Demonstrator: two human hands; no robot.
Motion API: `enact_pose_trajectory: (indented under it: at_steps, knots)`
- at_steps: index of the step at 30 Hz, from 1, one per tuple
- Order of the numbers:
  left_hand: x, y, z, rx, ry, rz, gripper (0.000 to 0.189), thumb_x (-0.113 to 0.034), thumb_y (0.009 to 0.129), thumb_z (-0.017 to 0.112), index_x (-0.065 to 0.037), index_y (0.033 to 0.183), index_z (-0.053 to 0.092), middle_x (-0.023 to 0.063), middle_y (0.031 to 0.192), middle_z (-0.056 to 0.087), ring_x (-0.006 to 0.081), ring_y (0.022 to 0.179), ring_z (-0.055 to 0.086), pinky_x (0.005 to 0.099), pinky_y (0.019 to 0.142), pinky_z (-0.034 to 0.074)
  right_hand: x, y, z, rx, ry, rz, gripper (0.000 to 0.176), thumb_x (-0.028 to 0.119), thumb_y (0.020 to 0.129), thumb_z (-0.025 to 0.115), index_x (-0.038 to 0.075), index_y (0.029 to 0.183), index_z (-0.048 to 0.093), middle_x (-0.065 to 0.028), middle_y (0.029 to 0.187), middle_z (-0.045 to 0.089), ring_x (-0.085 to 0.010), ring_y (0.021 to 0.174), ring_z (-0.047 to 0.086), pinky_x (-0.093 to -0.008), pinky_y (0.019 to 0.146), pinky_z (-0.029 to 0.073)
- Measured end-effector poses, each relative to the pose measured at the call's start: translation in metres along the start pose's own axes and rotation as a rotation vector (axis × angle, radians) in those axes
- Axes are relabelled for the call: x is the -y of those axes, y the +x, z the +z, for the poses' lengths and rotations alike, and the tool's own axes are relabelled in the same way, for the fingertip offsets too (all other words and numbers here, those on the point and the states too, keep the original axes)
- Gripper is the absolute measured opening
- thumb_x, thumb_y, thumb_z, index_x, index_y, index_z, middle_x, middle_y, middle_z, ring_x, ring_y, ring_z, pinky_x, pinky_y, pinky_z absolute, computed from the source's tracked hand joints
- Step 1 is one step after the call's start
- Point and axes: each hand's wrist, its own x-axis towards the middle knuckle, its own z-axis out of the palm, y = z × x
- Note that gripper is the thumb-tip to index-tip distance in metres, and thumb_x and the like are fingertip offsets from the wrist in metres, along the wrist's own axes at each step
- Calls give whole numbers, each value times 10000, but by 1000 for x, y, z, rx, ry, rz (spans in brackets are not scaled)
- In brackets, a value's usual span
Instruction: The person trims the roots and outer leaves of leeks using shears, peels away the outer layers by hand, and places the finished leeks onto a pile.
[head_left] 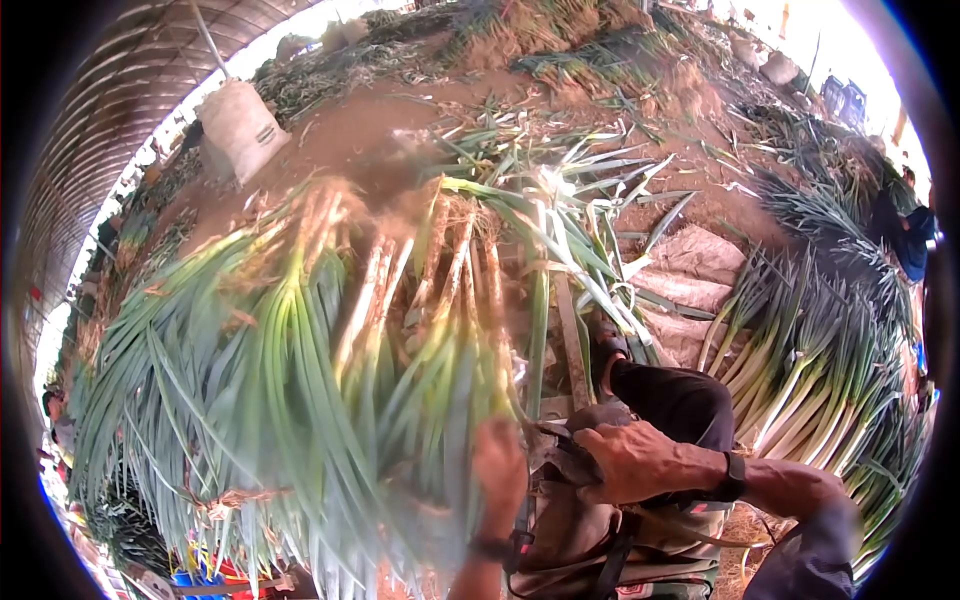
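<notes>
Right in front of the person a big bundle of green onions [300, 370] fills the left half of the view, with its pale, earthy root ends up top and the long green leaves fanning downward. It is smeared with motion. The left hand [500, 462] is up against the bundle's right edge among the leaves, but it is so blurred that I cannot tell whether the fingers are closed or spread. The right hand [628, 460], with a dark band at the wrist, sits low at the lap, its fingers bent and drawn together, clutching a fold of brown cloth [570, 520]. Beyond it a dark trouser leg [680, 400] runs out to a shoe [606, 346] on the dirt floor [360, 130]. To the right lies a heap of trimmed onions [810, 370], near some pale sacking [690, 270]. A white sack [240, 125] stands well apart at the back left
</notes>
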Motion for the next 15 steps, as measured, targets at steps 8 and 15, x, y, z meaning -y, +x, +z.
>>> enact_pose_trajectory:
  at_steps: [8, 15]
  knots:
    - [2, 2, -6, 73, 660, 312, 273, -189, 899, 616, -55, 1136, 590, 160, 1053, 634, 374, 1039, 566, 485, 904, 440, -6, 28, -8, -68, 5, -16, 681, 442, 767, 741, -51, 1187, 531, -246, 993, 650, -429, 912, 654, -490, 779, 523]
    - [1, 12, 2, 136, 864, 273, 313, -290, 893, 616, -64, 1108, 591, 154, 1068, 640, 355, 1008, 573, 488, 864, 447, -13, 62, -7, -143, -107, 19, 603, 426, 753, 741, -48, 1063, 533, -250, 929, 647, -432, 837, 654, -508, 731, 518]
